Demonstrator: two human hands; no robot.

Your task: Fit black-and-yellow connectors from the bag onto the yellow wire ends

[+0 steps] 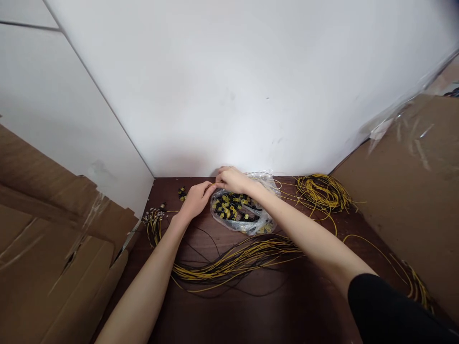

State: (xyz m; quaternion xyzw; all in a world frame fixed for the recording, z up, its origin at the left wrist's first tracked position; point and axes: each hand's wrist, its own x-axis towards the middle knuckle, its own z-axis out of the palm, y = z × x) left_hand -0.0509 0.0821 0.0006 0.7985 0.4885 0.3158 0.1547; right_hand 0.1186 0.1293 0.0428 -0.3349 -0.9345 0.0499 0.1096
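My left hand (196,198) is closed, thumb and forefinger pinched together on a thin yellow wire (214,184). Right beside it, my right hand (233,181) has its fingers curled at the same wire, the fingertips of both hands nearly touching. What sits at the wire's end between the fingers is too small to make out. Just below my right hand lies a clear plastic bag (263,225) holding many small black and yellow plastic parts (231,206). A few similar black and yellow pieces (182,193) rest on the dark table, left of my left hand.
A long bundle of yellow and black wires (229,260) curves across the table, its tipped ends (156,215) at left. A wire coil (322,193) lies at back right, more wires (419,284) at far right. Cardboard (53,248) and a white wall (229,95) enclose the table.
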